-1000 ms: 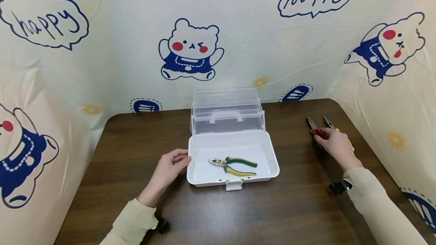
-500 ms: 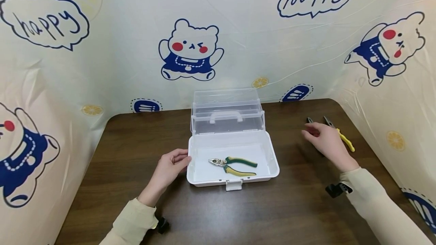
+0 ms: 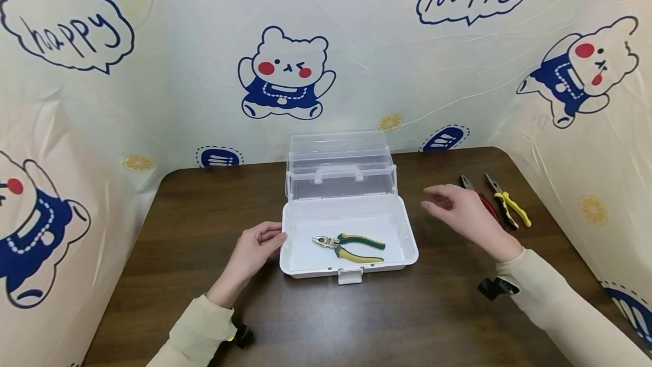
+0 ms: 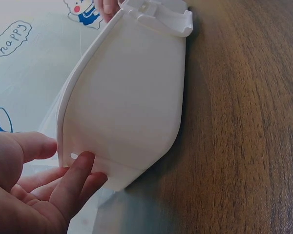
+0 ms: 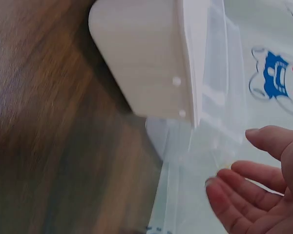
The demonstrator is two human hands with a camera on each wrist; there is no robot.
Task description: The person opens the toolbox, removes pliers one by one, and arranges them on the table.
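Observation:
The white toolbox (image 3: 348, 272) stands on the table, its clear lid (image 3: 340, 154) swung up at the back. Inside lie pliers with green and yellow handles (image 3: 351, 248). My left hand (image 3: 253, 254) holds the box's left side. In the left wrist view, its thumb meets the rim and its fingers bend against the outer wall (image 4: 122, 97). To the right of the box, my right hand (image 3: 466, 212) hovers with loosely bent fingers and nothing in them. Just beyond it lie red-handled pliers (image 3: 484, 200), partly hidden by the hand, and yellow-and-black-handled long-nose pliers (image 3: 507, 203).
A front latch (image 3: 350, 276) hangs down from the box. The brown wooden table (image 3: 204, 203) ends at a printed cloth (image 3: 356, 72) behind and at both sides. Dark wrist devices sit at both sleeves.
My right hand has moved left, away from the red-handled pliers, which stay on the table. Both right-hand pliers show more now. The left hand and the toolbox have stayed put.

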